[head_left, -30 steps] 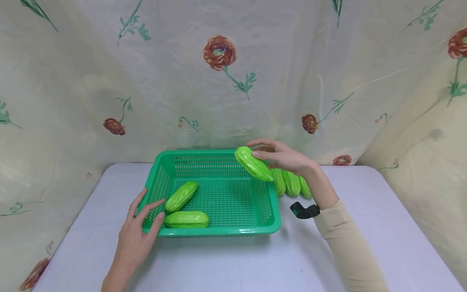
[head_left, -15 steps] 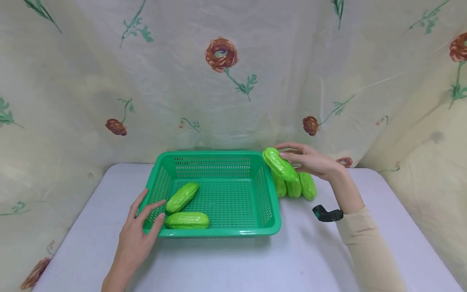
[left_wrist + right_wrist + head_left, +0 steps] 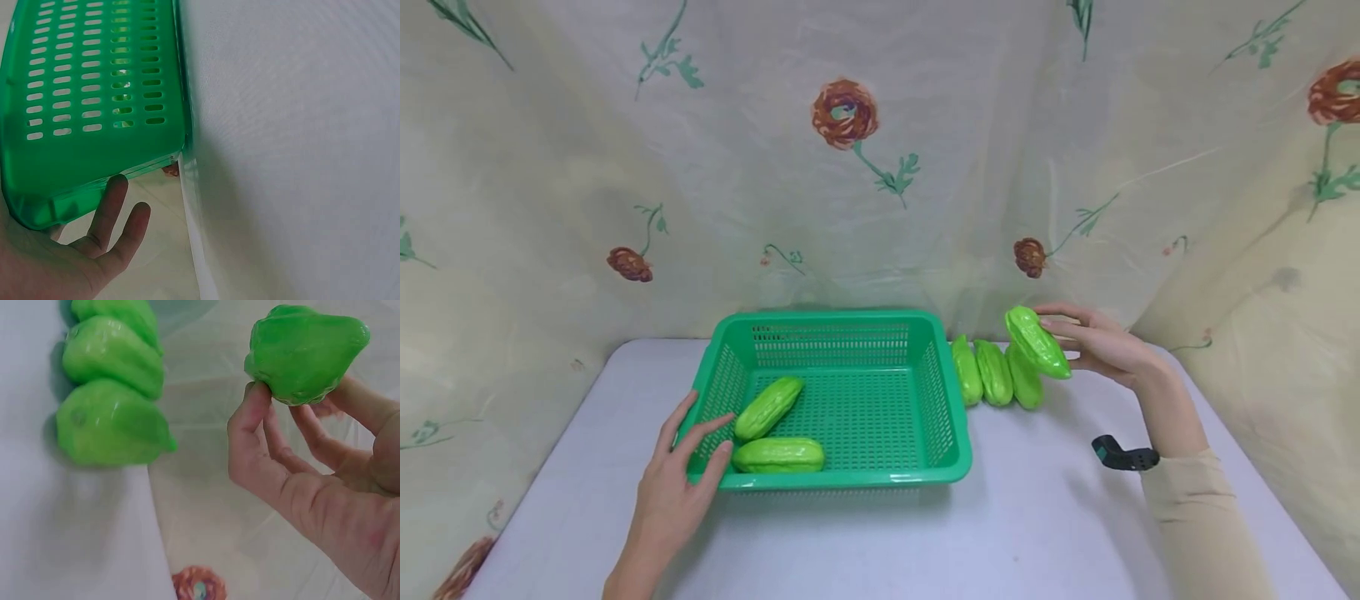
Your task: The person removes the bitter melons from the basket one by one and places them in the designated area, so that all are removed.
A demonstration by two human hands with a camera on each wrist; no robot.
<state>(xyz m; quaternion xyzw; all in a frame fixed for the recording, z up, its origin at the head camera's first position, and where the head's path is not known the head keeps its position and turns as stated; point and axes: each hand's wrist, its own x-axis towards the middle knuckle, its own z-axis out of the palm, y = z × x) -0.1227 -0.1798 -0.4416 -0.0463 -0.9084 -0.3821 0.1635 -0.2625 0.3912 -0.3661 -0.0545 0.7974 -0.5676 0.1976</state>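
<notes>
A bright green, glossy, ridged bitter melon (image 3: 1036,342) is pinched between the thumb and fingers of my right hand (image 3: 1101,343), held up over the right side of the table. In the right wrist view its pointed tip (image 3: 356,334) faces right. My left hand (image 3: 673,487) rests with loosely spread fingers at the near left corner of the green basket (image 3: 850,479). Inside the basket, one bitter melon (image 3: 769,407) lies slanted and another bitter melon (image 3: 779,456) lies along the front wall. Three more stand in a row right of the basket, including this bitter melon (image 3: 994,373).
The table (image 3: 880,542) has a white cover. A flowered curtain (image 3: 925,250) hangs behind it and along both sides. On the right wrist sits a small black device (image 3: 1122,454). The row of bitter melons reaches close to the basket's right wall.
My right hand has moved to the right with the bitter melon, from over the basket's right rim to past the row on the table. The left hand has stayed at the basket corner.
</notes>
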